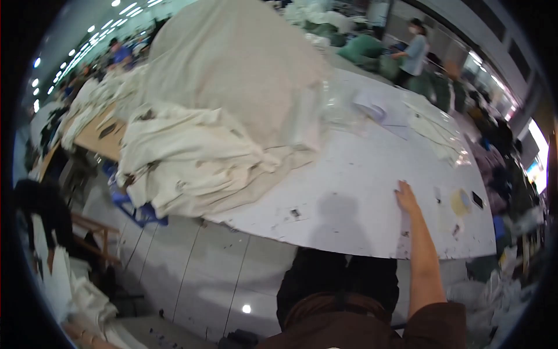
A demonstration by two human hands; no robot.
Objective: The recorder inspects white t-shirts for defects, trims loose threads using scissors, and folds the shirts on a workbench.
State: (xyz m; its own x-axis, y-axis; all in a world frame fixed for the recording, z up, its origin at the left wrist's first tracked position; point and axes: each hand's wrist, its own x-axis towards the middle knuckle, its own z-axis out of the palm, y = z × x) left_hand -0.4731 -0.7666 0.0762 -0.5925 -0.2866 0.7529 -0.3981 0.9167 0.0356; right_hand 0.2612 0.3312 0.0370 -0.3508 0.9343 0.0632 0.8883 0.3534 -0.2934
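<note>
My right hand lies on the white tabletop, its fingers stretched out and nothing in them. To its right are a roll of clear yellowish tape and a dark phone. Cream-coloured garments lie in a loose heap on the left part of the table. Behind them rises a large mound covered by a beige cloth. A folded cream garment rests near the far right edge. My left hand is out of sight.
Clear plastic bags and white paper sheets lie toward the table's far side. A blue plastic stool stands under the left edge. Another person stands beyond the table, near green sacks. Piled fabric lines the right side.
</note>
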